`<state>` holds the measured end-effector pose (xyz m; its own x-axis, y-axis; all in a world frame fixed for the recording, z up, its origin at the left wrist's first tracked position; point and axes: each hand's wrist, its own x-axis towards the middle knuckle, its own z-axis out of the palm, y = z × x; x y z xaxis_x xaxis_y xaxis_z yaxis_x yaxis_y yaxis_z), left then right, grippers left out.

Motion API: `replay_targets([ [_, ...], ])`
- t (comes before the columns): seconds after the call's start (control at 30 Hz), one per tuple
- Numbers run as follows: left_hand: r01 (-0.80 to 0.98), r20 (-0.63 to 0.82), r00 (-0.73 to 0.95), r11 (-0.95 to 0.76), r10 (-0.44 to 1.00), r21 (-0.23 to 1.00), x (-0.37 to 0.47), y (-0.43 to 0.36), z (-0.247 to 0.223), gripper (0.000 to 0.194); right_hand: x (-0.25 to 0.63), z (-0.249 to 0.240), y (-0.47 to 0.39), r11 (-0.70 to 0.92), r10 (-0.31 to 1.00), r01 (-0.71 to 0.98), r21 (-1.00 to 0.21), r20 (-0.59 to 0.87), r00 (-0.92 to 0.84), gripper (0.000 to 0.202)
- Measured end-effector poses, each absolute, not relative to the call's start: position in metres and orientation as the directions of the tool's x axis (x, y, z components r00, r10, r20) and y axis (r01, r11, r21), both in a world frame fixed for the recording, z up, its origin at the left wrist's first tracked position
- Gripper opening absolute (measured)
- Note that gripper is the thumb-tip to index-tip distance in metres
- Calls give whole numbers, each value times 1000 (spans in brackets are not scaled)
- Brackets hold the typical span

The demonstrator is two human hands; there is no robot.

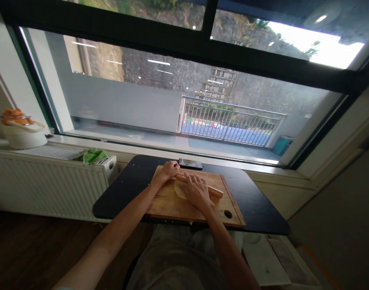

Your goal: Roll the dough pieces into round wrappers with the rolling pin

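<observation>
In the head view, I'm gripping the rolling pin's (pixel 216 193) far end in my closed left hand (pixel 171 169) and resting my right hand (pixel 196 188), fingers spread, across its middle. Probably soft, tearable dough (pixel 178 189) is lying left of my right hand, partly under its thumb; the pin, looking stiff and smooth, is suiting end holds.

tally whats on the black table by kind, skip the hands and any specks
Board: 1
Rolling pin: 1
Dough piece: 1
Phone, by its look: 1
Total: 4
</observation>
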<state>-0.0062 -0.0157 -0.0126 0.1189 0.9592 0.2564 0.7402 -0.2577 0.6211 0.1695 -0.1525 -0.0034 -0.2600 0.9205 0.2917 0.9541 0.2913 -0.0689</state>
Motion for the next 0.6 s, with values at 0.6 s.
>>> replay_targets([
  [0.6,747,250,109,-245,962,618,-5,-15,-13,26,170,-13,-165,313,904,943,-115,339,-259,66],
])
